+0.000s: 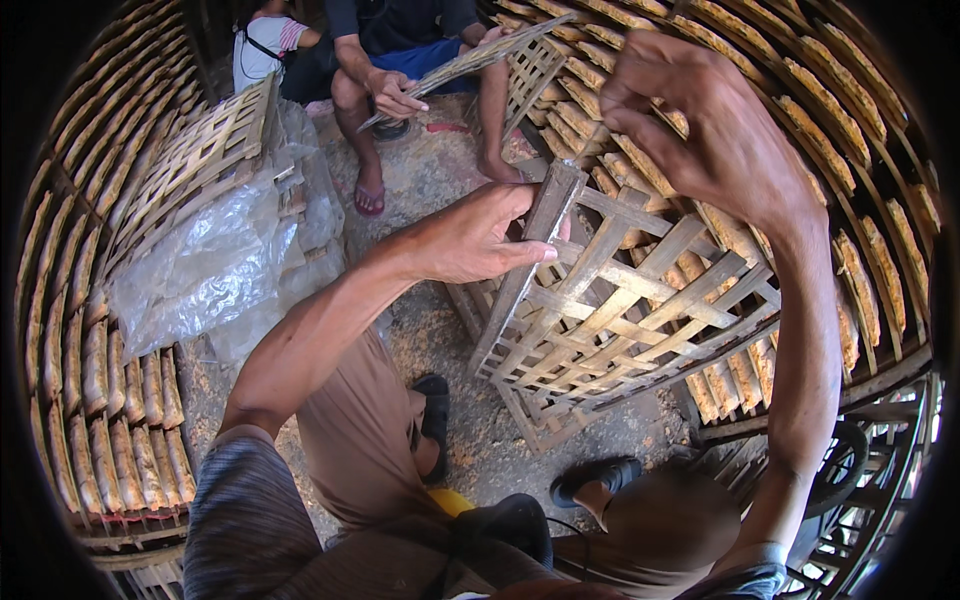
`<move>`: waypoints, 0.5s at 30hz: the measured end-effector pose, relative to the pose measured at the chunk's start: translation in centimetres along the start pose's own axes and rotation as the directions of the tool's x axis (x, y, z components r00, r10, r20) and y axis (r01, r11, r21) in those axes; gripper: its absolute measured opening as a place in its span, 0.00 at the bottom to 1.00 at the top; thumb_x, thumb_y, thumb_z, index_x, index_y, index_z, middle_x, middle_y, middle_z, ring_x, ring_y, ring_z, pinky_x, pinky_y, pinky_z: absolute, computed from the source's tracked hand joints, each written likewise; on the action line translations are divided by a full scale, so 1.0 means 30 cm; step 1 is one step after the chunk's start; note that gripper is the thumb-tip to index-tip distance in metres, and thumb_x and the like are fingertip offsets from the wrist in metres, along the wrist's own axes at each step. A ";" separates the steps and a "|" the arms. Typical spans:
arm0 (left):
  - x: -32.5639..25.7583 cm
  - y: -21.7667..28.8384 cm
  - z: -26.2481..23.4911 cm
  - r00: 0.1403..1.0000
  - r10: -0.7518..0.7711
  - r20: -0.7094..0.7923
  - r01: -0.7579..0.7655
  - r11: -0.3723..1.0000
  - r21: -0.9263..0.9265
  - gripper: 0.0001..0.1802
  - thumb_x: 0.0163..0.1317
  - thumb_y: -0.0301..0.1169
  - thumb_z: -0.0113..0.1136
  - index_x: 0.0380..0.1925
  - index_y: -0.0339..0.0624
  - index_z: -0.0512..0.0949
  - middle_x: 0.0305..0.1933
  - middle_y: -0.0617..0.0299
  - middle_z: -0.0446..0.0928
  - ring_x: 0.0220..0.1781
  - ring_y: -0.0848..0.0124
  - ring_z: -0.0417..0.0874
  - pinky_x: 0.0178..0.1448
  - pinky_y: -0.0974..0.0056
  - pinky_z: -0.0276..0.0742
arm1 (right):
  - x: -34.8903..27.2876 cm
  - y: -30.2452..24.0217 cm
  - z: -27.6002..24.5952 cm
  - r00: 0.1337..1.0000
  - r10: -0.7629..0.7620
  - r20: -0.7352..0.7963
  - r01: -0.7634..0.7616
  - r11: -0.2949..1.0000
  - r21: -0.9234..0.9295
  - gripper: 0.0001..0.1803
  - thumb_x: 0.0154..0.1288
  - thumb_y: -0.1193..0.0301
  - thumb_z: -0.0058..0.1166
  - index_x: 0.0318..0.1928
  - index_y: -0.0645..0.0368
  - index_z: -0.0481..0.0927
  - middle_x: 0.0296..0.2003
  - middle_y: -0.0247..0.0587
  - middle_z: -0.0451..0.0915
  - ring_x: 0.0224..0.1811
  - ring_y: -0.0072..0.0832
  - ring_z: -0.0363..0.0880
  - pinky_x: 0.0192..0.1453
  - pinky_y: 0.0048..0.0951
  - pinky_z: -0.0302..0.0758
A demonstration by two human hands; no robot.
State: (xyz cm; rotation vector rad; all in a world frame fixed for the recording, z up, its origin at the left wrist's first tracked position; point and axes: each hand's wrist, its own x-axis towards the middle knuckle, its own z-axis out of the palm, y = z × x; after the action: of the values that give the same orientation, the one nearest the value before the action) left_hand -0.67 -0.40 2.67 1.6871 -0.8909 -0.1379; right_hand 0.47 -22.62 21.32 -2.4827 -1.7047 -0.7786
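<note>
My left hand (472,236) grips the wooden edge of a woven bamboo rack (598,322), its thumb on the near face and its fingers behind. The rack is an open lattice of flat strips, held tilted on its side in front of me. My right hand (700,125) is raised above the rack's far right corner, apart from it. Its fingers are curled in toward the thumb; whether anything small is pinched there is hidden. Beneath the rack, part of another slatted frame (540,425) shows near the floor.
Shelves of orange-brown, crusted slabs (860,290) curve along the right, and more slabs (125,460) line the left. Woven racks (200,165) lean over clear plastic sheets (200,290). Opposite, a seated co-worker (400,30) holds a bamboo panel (480,62). Crumbs litter the floor (400,330).
</note>
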 end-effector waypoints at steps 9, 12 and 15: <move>-0.018 0.051 -0.019 0.994 0.069 -0.080 -0.061 0.993 0.097 0.20 0.76 0.31 0.67 0.62 0.32 0.76 0.59 0.53 0.81 0.65 0.68 0.81 0.72 0.57 0.78 | 0.202 -0.158 -0.063 0.935 -0.081 0.344 0.201 0.922 -0.331 0.06 0.70 0.72 0.63 0.39 0.62 0.85 0.39 0.39 0.85 0.36 0.31 0.83 0.42 0.36 0.82; 0.011 0.058 0.033 0.966 0.207 -0.156 -0.213 0.977 -0.022 0.23 0.78 0.33 0.64 0.66 0.32 0.73 0.59 0.51 0.82 0.64 0.68 0.82 0.72 0.58 0.79 | 0.115 -0.128 -0.055 0.957 -0.117 0.265 0.234 0.851 -0.470 0.04 0.63 0.74 0.68 0.34 0.61 0.88 0.45 0.39 0.87 0.43 0.34 0.87 0.52 0.40 0.87; -0.034 0.096 -0.028 0.979 0.113 -0.167 -0.117 0.993 -0.016 0.24 0.80 0.35 0.62 0.68 0.32 0.72 0.57 0.53 0.83 0.61 0.69 0.83 0.70 0.59 0.79 | 0.077 -0.096 -0.014 0.966 -0.124 0.225 0.215 0.869 -0.445 0.05 0.62 0.72 0.69 0.37 0.59 0.89 0.47 0.37 0.88 0.46 0.31 0.87 0.54 0.39 0.87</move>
State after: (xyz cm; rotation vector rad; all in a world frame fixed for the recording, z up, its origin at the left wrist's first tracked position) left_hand -2.33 0.75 5.09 1.5930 -0.8550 0.0684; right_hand -1.61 -19.60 21.93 -2.8146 -2.0315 -1.1236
